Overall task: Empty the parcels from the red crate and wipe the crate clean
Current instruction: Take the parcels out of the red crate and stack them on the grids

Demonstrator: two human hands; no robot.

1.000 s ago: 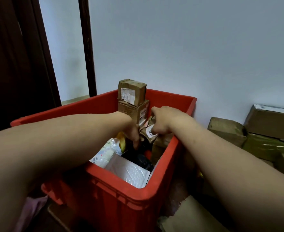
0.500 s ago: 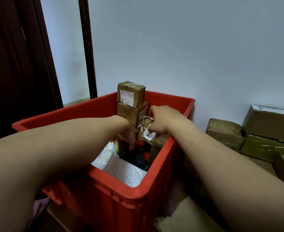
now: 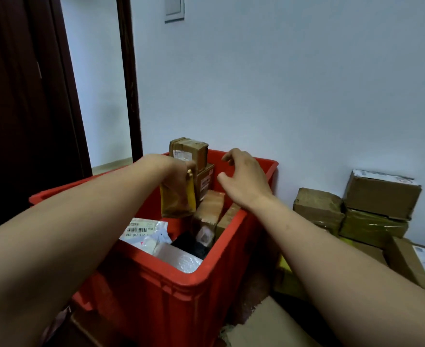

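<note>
here, left hand [image 3: 178, 176] gripping a yellow-edged brown parcel [image 3: 177, 201] above the red crate [image 3: 181, 296], right hand [image 3: 244, 179] empty, fingers loosely spread

Both arms reach forward, left forearm [image 3: 81, 209] and right forearm [image 3: 319, 234] bare, converging toward centre. Left hand [image 3: 177, 175]: knuckles up, fingers curled down, gripping a small packet [image 3: 177, 201] by its top; the packet hangs below the hand. Right hand [image 3: 244, 179]: palm down, fingers spread and loosely bent, thumb out to the left, holding nothing. Hands are near each other, not touching.
</note>
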